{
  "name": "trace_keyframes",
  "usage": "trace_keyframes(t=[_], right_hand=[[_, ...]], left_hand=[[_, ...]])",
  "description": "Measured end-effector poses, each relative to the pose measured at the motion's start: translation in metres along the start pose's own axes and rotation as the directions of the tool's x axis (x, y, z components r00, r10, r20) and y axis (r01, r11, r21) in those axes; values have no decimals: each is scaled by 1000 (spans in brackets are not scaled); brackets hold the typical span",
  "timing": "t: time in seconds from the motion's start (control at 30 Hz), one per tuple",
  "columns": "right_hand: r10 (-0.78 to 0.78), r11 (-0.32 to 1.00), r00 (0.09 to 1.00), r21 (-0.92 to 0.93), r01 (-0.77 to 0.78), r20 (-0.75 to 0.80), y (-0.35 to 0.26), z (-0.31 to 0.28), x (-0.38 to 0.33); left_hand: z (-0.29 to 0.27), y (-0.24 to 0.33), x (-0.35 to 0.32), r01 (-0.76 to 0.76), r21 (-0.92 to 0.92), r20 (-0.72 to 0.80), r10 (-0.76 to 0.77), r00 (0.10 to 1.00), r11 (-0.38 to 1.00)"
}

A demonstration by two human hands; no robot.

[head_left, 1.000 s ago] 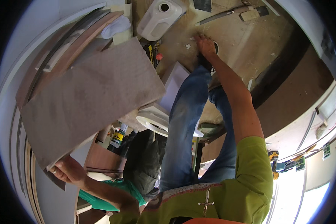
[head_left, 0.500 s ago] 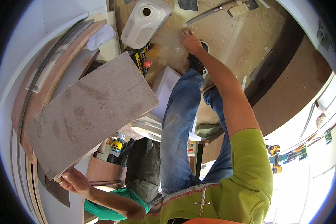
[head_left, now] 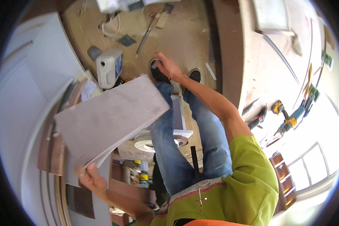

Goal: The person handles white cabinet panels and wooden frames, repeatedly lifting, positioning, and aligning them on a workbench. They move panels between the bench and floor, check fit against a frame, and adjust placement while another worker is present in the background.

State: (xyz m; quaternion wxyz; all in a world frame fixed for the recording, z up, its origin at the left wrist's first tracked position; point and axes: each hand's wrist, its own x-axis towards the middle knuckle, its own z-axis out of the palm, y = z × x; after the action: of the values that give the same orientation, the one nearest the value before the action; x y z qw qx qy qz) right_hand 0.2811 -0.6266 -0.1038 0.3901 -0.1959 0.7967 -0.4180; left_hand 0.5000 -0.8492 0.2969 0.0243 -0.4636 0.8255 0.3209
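My left hand (head_left: 89,179) grips the lower edge of a large flat grey panel (head_left: 109,116) and holds it up, tilted, in front of my left side. The panel looks like two thin sheets held together. My right hand (head_left: 167,66) is stretched out forward with loosely bent fingers and nothing in it. It hovers over my black shoes (head_left: 194,75) on the dusty plywood floor (head_left: 184,34). Blue jeans (head_left: 211,147) and a green shirt (head_left: 252,180) fill the lower middle of the view.
A white plastic canister (head_left: 109,66) stands on the floor beyond the panel. A white ring (head_left: 148,142) lies by my left leg. Wooden boards (head_left: 52,150) lean at the left. The brown workbench (head_left: 260,67) at right carries cordless drills (head_left: 286,116). Long hand tools (head_left: 150,28) lie on the floor.
The view has swung, so the floor and canister now sit nearer the centre. The grey panel has shifted right and lower in my left hand. My right arm stays stretched out.
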Motion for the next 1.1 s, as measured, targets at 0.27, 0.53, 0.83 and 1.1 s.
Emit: trace_keyframes(t=[0.27,0.53,0.83,1.1], right_hand=[[505,653,787,753,-79,-355,-12,-206,-221],[761,456,355,837,301,-542,20,-297,-383],[851,246,275,804,542,-446,130,-322,-368],[877,386,117,828,408,-466,156,-355,-379]], left_hand=[[85,251,64,-472,-378,566,603,562,796],[255,445,3,-659,-292,904,424,45,693],[453,497,-36,-775,-323,912,396,-102,543],[526,516,-62,-828,-295,909,406,-91,477]])
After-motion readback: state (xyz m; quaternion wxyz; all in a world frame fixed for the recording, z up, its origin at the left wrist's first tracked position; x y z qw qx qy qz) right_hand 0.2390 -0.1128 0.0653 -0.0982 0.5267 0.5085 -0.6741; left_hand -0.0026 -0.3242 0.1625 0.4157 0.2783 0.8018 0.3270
